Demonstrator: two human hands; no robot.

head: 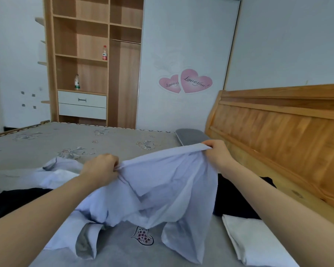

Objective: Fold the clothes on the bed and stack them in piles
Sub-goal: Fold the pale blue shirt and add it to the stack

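A pale blue shirt (pixel 162 189) hangs lifted above the grey patterned bed (pixel 66 139). My left hand (pixel 101 166) grips one end of its top edge and my right hand (pixel 218 153) pinches the other end, so the cloth is stretched between them and its lower part drapes onto the mattress. A second pale blue garment (pixel 60 170) lies crumpled behind my left hand. Dark clothes (pixel 237 201) lie under and to the right of the shirt, and more dark cloth (pixel 14 201) shows at the left. A folded white garment (pixel 255 239) rests at the lower right.
A wooden headboard (pixel 287 135) runs along the right side of the bed. A grey pad (pixel 191 135) lies at its near corner. An open wooden wardrobe (pixel 93 60) with two bottles stands beyond the bed's far edge.
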